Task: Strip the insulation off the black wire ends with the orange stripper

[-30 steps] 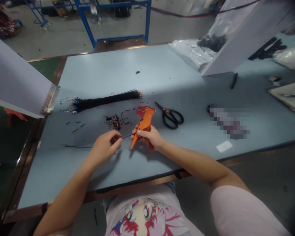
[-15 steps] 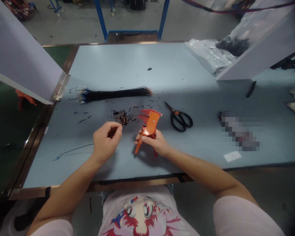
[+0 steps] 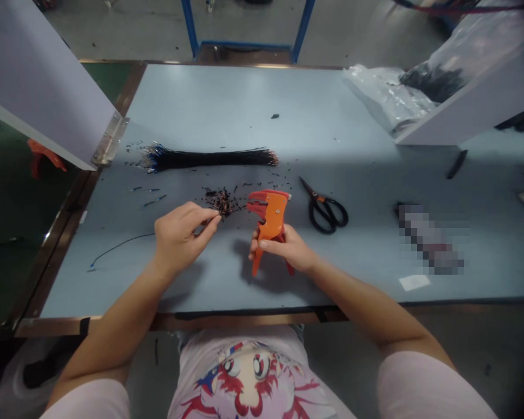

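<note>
Between thumb and fingers, my left hand (image 3: pixel 186 235) pinches a thin black wire (image 3: pixel 124 241). Its blue-tipped tail trails left across the table, and its short front end points at the jaws of the wire stripper (image 3: pixel 276 215). My right hand (image 3: pixel 286 247) is wrapped round the handles of this orange and red stripper, jaws facing left. Whether the wire's end lies inside the jaws I cannot tell. Behind my left hand is a heap of small black and copper-coloured offcuts (image 3: pixel 220 202). A bundle of black wires (image 3: pixel 213 158), blue at its left end, lies farther back.
Black-handled scissors (image 3: pixel 325 210) lie right of the stripper. A clear plastic bag (image 3: pixel 379 96) and a slanted white panel (image 3: pixel 467 105) stand at the back right, another panel (image 3: pixel 48 75) at the left. A white paper slip (image 3: pixel 414 282) lies near the front edge.
My left hand has brought the wire's front end up to the stripper's jaws. The stripper has turned more upright in my right hand. The whole view has shifted slightly.
</note>
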`<action>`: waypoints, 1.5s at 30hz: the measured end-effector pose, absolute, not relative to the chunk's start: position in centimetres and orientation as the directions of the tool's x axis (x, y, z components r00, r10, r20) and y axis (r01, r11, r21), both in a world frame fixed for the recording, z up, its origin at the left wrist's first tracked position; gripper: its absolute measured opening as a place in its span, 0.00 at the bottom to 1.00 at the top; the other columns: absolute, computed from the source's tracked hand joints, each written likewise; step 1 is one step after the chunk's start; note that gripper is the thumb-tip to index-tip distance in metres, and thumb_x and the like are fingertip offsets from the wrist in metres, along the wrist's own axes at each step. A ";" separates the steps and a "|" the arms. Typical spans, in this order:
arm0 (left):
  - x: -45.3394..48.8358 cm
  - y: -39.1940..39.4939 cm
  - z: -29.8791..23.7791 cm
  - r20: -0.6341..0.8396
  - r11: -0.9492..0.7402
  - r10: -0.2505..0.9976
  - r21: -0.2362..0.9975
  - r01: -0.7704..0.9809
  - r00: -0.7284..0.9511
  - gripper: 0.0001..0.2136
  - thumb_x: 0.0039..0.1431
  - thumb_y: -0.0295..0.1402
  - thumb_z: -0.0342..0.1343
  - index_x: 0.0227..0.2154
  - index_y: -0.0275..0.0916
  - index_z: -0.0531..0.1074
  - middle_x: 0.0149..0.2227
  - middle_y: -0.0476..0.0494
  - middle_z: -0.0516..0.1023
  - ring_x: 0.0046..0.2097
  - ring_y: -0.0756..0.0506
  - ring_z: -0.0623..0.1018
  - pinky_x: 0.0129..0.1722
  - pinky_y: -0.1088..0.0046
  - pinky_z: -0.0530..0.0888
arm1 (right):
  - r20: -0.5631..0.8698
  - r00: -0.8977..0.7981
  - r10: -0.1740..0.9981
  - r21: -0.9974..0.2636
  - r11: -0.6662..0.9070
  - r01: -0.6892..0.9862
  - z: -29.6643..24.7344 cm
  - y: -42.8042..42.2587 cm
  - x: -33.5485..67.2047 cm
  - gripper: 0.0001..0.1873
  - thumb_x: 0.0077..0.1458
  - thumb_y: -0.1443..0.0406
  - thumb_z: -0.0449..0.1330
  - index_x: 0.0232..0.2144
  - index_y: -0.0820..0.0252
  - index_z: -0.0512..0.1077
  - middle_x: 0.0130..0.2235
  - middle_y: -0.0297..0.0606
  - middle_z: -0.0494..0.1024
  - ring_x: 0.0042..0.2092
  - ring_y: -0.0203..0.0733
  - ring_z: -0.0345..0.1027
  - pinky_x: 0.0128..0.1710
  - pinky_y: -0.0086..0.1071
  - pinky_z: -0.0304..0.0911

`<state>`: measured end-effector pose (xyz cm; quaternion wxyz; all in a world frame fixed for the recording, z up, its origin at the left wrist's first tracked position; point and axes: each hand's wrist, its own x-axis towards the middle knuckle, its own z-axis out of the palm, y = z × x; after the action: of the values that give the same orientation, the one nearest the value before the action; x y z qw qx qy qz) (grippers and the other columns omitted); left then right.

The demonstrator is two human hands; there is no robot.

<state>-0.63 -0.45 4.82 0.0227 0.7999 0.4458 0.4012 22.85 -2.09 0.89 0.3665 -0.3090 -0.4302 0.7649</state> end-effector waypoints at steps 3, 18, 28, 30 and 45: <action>-0.8 -0.3 4.9 0.634 -0.611 0.723 0.400 0.683 0.276 0.02 0.54 0.28 0.59 0.30 0.39 0.74 0.27 0.51 0.75 0.27 0.54 0.71 0.27 0.78 0.65 | -0.155 -0.581 0.799 -0.885 -0.373 -0.277 1.2 -2.0 23.2 0.14 0.50 0.64 0.66 0.35 0.65 0.68 0.32 0.39 0.76 0.32 0.44 0.75 0.32 0.40 0.72; -1.2 -0.2 4.8 0.636 -0.641 0.698 0.351 0.682 0.329 0.04 0.53 0.30 0.60 0.33 0.43 0.77 0.29 0.51 0.75 0.29 0.54 0.73 0.26 0.80 0.66 | -0.150 -0.644 0.750 -0.904 -0.368 -0.218 1.7 -2.3 23.1 0.13 0.51 0.63 0.65 0.35 0.66 0.68 0.31 0.39 0.76 0.31 0.41 0.75 0.33 0.36 0.71; -1.2 -0.2 4.9 0.669 -0.687 0.637 0.266 0.676 0.383 0.06 0.52 0.28 0.61 0.33 0.42 0.75 0.28 0.51 0.74 0.29 0.53 0.73 0.28 0.78 0.67 | -0.159 -0.648 0.745 -0.925 -0.342 -0.167 1.3 -2.3 23.0 0.12 0.51 0.63 0.65 0.35 0.65 0.69 0.31 0.38 0.75 0.32 0.40 0.74 0.34 0.36 0.71; -1.3 -0.1 4.8 0.671 -0.688 0.634 0.262 0.676 0.385 0.06 0.52 0.28 0.60 0.34 0.42 0.75 0.29 0.51 0.74 0.29 0.53 0.73 0.28 0.78 0.68 | -0.158 -0.664 0.731 -0.928 -0.340 -0.153 1.4 -2.4 23.0 0.12 0.52 0.62 0.65 0.34 0.65 0.69 0.31 0.38 0.75 0.31 0.40 0.74 0.33 0.35 0.71; -0.2 -0.8 4.6 0.701 -0.761 0.556 0.211 0.614 0.448 0.05 0.54 0.27 0.58 0.33 0.42 0.73 0.30 0.50 0.74 0.31 0.53 0.74 0.31 0.79 0.70 | -0.183 -0.564 0.805 -0.910 -0.356 -0.213 1.2 -2.5 22.4 0.16 0.48 0.62 0.67 0.34 0.64 0.67 0.32 0.38 0.75 0.33 0.42 0.74 0.33 0.36 0.72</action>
<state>-0.19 -0.82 4.58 -0.0366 0.8500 0.3441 0.3973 22.45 -2.45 1.21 0.3361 -0.3238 -0.4575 0.7569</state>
